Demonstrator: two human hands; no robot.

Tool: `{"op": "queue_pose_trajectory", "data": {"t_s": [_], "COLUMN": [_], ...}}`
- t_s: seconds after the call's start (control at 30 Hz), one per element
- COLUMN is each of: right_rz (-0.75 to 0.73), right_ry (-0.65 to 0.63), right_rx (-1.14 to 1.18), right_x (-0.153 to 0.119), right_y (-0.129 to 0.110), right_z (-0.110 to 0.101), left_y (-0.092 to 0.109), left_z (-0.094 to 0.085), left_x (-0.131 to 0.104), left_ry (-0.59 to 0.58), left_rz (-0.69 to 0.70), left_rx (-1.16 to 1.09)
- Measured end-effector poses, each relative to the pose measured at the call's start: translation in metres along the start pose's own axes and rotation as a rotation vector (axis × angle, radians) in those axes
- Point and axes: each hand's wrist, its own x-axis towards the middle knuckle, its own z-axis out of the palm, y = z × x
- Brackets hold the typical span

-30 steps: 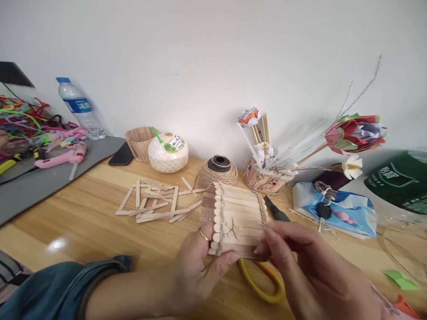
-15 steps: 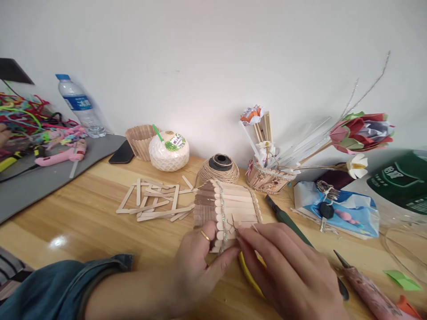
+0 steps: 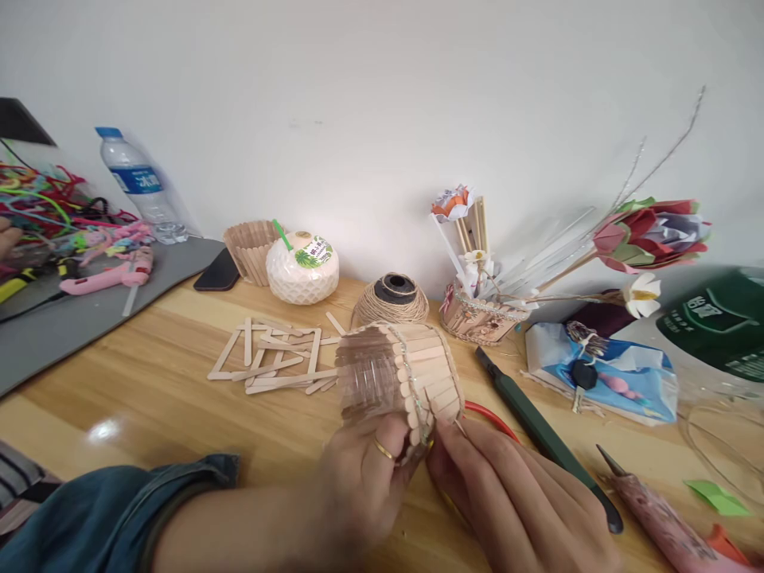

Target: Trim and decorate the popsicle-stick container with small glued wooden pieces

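Note:
My left hand [image 3: 364,469] is wrapped round the near rim of a craft-stick cup [image 3: 370,374], thumb toward its edge. The cup lies tilted on its side, its mouth facing left, with a glittery cord along the rim and twine round the far end. Against its outer wall my right hand [image 3: 507,485] pinches with thumb and forefinger. A thin pale strand [image 3: 459,427] pokes out between its fingers; what the fingertips hold is mostly hidden. A red curved handle [image 3: 493,418] shows behind the right hand.
Loose craft sticks [image 3: 274,354] lie left of the cup. Behind stand a twine spool [image 3: 391,298], a wrapped coconut [image 3: 302,270], another stick cup [image 3: 247,251] and a flower holder [image 3: 481,314]. A dark green tool [image 3: 537,426] and a pointed tool [image 3: 656,509] lie right. Another person's hand [image 3: 7,237] is far left.
The cup has turned in my left hand, so more of its inside shows. Both hands have shifted slightly, the right one a little right and down. The red handle has come into view.

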Motion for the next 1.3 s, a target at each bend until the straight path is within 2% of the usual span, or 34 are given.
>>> {"op": "queue_pose_trajectory", "data": {"t_s": [0.1,0.27,0.4,0.47,0.57,0.73,0.87,1.1,1.3], "right_rz": [-0.013,-0.013,0.019,0.017,0.025,0.231,0.264,0.175,0.042], "right_ry": [0.013,0.144,0.046,0.073,0.142,0.012,0.018,0.018,0.062], "right_rx": [0.035,0.118,0.111,0.138,0.214,0.28,0.352,0.351,0.375], "right_x": [-0.003,-0.006,-0.007,-0.006,-0.001,0.011,0.012,0.011,0.006], "right_y": [0.003,0.008,0.006,0.006,0.01,0.019,0.019,0.018,0.022], "right_z": [0.005,0.009,0.004,0.003,0.003,-0.002,-0.008,-0.004,0.001], "left_y": [0.001,0.004,0.004,0.004,0.002,0.002,0.003,0.003,-0.002], "left_z": [-0.001,-0.004,-0.006,-0.007,-0.008,-0.009,-0.01,-0.009,-0.008], "left_x": [-0.002,-0.003,0.001,0.003,0.005,0.004,0.002,0.004,0.004], "left_ry": [-0.043,-0.1,-0.123,-0.114,-0.083,-0.048,-0.07,-0.005,-0.047], "left_rz": [-0.159,-0.33,-0.483,-0.545,-0.532,-0.487,-0.416,-0.35,-0.356], "left_rx": [-0.13,-0.258,-0.351,-0.433,-0.548,-0.533,-0.591,-0.764,-0.755]}}
